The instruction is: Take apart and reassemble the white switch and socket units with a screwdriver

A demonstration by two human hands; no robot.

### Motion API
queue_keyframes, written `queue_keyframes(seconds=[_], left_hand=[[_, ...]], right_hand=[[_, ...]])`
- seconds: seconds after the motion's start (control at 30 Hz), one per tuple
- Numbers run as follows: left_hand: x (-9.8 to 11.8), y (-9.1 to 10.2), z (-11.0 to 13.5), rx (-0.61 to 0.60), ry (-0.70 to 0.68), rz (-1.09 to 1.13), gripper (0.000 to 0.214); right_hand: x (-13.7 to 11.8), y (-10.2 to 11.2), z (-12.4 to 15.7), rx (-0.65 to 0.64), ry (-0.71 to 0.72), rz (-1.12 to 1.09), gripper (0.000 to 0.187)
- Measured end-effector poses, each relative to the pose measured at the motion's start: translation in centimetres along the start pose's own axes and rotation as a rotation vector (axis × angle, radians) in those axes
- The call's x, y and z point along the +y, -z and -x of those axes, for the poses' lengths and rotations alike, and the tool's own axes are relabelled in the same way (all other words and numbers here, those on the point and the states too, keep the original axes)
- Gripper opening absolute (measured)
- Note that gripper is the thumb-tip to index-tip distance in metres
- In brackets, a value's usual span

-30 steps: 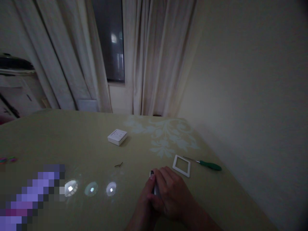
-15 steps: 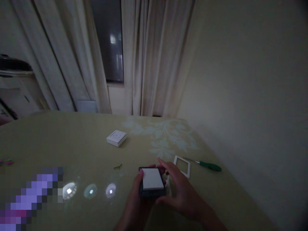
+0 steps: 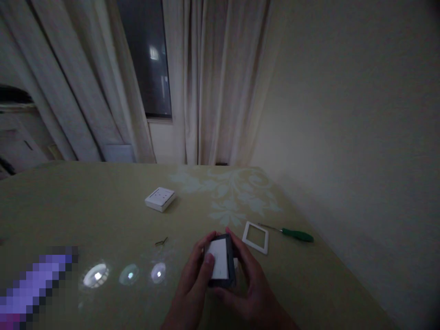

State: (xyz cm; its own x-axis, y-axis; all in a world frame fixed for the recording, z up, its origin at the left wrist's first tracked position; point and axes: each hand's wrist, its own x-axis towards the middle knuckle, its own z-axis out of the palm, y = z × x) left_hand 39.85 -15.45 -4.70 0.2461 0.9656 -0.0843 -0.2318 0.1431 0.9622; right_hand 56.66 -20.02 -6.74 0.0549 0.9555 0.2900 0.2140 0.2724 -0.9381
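Note:
A wall switch (image 3: 220, 262) with a white face and a dark grey frame is held between both hands, tilted toward the right. My left hand (image 3: 194, 275) wraps its left side, the thumb lying on the white face. Along the right edge, the fingers of my right hand (image 3: 249, 275) grip it, with the thumb low near its bottom corner. The underside is hidden by the hands. Just beyond my right hand a white square frame (image 3: 264, 243) lies flat on the table, and a green-handled screwdriver (image 3: 297, 235) rests to its right.
A white socket box (image 3: 160, 199) sits farther back on the table (image 3: 103, 211). Two small screws (image 3: 161, 241) lie left of my hands. A blurred purple object (image 3: 37, 284) is at the lower left. Curtains (image 3: 223, 82) and a wall (image 3: 343, 114) stand behind and to the right.
My right hand has closed in on the switch's right side from a more open pose. The switch has turned and tilted, and my left thumb has moved down its face. The view has shifted slightly.

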Motion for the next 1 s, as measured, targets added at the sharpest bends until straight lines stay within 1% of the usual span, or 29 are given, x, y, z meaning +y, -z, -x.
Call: queue_keyframes(seconds=[0.07, 0.13, 0.2, 0.27, 0.37, 0.47, 0.57, 0.63, 0.7, 0.8, 0.9, 0.93, 1.0], left_hand=[[-0.3, 0.1, 0.1, -0.077, -0.112, -0.032, 0.061], [-0.6, 0.3, 0.1, -0.180, -0.220, -0.050, 0.075], [-0.7, 0.6, 0.1, -0.251, -0.277, -0.103, 0.085], [-0.6, 1.1, -0.1, -0.264, -0.306, -0.182, 0.083], [-0.1, 1.7, -0.3, -0.241, -0.373, -0.286, 0.079], [0.4, 2.2, -0.5, -0.214, -0.448, -0.355, 0.083], [0.9, 2.4, -0.3, -0.225, -0.456, -0.357, 0.087], [1.2, 2.3, -0.1, -0.243, -0.444, -0.344, 0.085], [1.4, 2.1, 0.2, -0.247, -0.442, -0.345, 0.081], [1.2, 2.2, 0.2, -0.221, -0.447, -0.360, 0.076], [0.5, 3.2, -0.3, -0.274, -0.450, -0.438, 0.078], [0.2, 3.6, -0.5, -0.303, -0.441, -0.469, 0.081], [-0.2, 4.3, -0.8, -0.324, -0.398, -0.496, 0.084]], right_hand=[[0.0, 0.1, 0.1, 0.022, 0.060, 0.060, 0.102], [-0.4, 0.3, 0.1, 0.021, 0.094, 0.054, 0.098], [-1.0, 0.5, -0.1, 0.000, 0.125, 0.019, 0.093], [-1.7, 0.6, -0.3, -0.027, 0.166, 0.000, 0.090], [-2.3, 0.7, -0.5, -0.058, 0.255, 0.009, 0.090], [-2.4, 0.8, -0.5, -0.089, 0.290, 0.024, 0.091], [-2.5, 1.1, -0.4, -0.151, 0.252, 0.076, 0.093], [-2.7, 1.2, -0.2, -0.186, 0.237, 0.118, 0.093], [-2.8, 1.2, 0.0, -0.185, 0.247, 0.151, 0.093], [-2.6, 0.8, 0.1, -0.145, 0.250, 0.184, 0.094], [-2.1, 0.3, 0.2, -0.131, 0.261, 0.209, 0.090], [-1.9, 0.3, 0.2, -0.137, 0.272, 0.214, 0.089], [-1.5, 0.2, 0.1, -0.155, 0.285, 0.210, 0.089]])
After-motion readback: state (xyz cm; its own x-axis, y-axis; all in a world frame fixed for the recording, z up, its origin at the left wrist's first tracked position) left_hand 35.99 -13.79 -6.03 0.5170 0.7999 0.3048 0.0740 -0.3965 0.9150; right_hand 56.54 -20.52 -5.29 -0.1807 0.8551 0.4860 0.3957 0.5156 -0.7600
